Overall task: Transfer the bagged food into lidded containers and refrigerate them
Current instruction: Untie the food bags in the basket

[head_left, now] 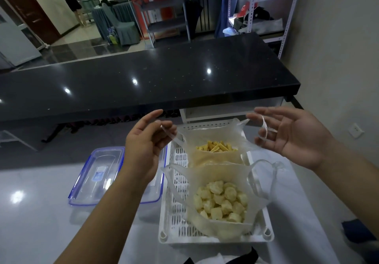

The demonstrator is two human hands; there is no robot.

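Note:
Two clear plastic bags stand in a white slotted basket [176, 218]. The far bag [213, 134] holds yellow strips; the near bag [221, 200] holds pale yellow puffs. My left hand [143, 148] pinches the far bag's left handle between thumb and fingers. My right hand [291, 136] has the bag's right handle looped over its fingers, palm open. Together they spread the far bag's mouth. A clear container with blue clips [96, 179] lies left of the basket, partly hidden under my left forearm.
The basket and container rest on a pale grey table [41, 222]. A long black counter [143, 79] rises behind it. A wall with a socket [355, 130] is close on the right. A person stands far off at the back left.

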